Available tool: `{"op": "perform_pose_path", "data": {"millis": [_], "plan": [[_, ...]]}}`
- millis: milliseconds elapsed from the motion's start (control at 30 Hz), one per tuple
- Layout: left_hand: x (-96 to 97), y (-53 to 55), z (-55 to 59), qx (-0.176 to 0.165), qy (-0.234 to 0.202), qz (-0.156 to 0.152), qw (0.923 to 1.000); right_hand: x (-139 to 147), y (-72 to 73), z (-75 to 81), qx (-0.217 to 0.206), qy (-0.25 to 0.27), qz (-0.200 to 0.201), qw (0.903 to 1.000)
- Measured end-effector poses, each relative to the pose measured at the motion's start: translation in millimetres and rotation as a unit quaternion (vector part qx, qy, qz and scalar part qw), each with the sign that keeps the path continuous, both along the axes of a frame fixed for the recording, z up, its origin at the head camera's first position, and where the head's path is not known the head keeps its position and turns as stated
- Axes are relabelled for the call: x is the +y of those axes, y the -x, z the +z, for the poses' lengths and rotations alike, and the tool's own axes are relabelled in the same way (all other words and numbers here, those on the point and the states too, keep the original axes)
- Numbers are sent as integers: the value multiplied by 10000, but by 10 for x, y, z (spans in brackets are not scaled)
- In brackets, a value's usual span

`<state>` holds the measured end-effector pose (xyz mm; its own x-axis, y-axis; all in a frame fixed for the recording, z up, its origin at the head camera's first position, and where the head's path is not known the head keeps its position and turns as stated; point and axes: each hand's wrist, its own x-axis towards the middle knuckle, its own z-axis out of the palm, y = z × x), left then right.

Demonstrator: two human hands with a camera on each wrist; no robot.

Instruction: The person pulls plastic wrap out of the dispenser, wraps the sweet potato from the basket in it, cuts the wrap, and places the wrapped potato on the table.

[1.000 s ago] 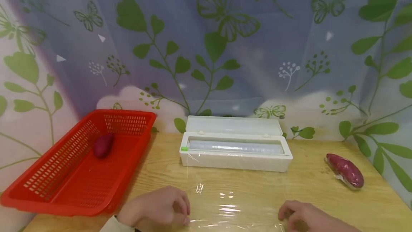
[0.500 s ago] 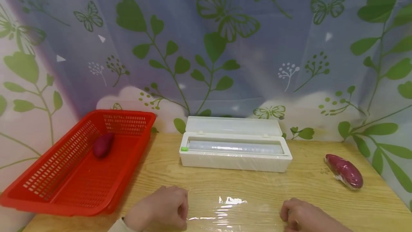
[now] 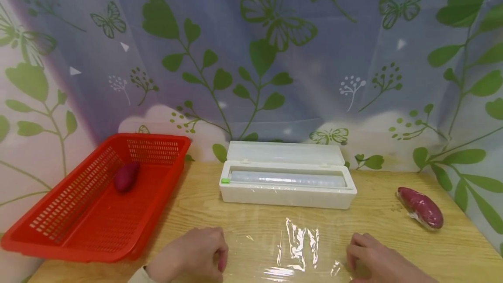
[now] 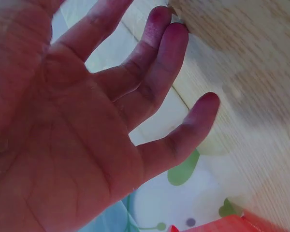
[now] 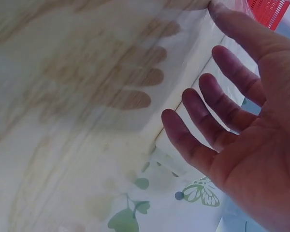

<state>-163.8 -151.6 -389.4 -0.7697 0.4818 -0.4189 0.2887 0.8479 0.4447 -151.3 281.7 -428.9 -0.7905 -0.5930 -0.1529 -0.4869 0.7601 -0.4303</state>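
A sheet of clear cling film [image 3: 298, 246] runs from the white cling film box [image 3: 288, 196] toward me, its near part between my two hands. My left hand [image 3: 196, 248] has bent fingers at the sheet's left edge and holds it there; in the left wrist view the other fingers of the left hand [image 4: 87, 125] spread loosely over the wood. At the right edge my right hand [image 3: 379, 257] holds the film. In the right wrist view, film stretches by the thumb of the right hand [image 5: 261, 145]. The box lid [image 3: 284, 153] stands open, with the film roll [image 3: 288, 179] inside.
A red basket [image 3: 155, 213] stands at left with a purple sweet potato [image 3: 126, 177] in it. Another purple sweet potato [image 3: 422, 208], wrapped in film, lies at right on the wooden table [image 3: 389, 187]. A patterned curtain [image 3: 314, 82] hangs behind.
The right hand has shifted slightly right, then a little forward; the left has edged left. Glare on the film has moved, showing long wrinkles now. Box, basket and sweet potatoes stay put.
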Motion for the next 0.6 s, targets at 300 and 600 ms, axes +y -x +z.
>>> {"op": "perform_pose_path", "data": {"millis": [300,600], "plan": [[-106,21,24,633,372,307,9968,31,29,-9,451,-345,-70,9984],[-126,57,142,1951,-40,-585,9790,94,-6,-89,1301,-381,164,9906]]}}
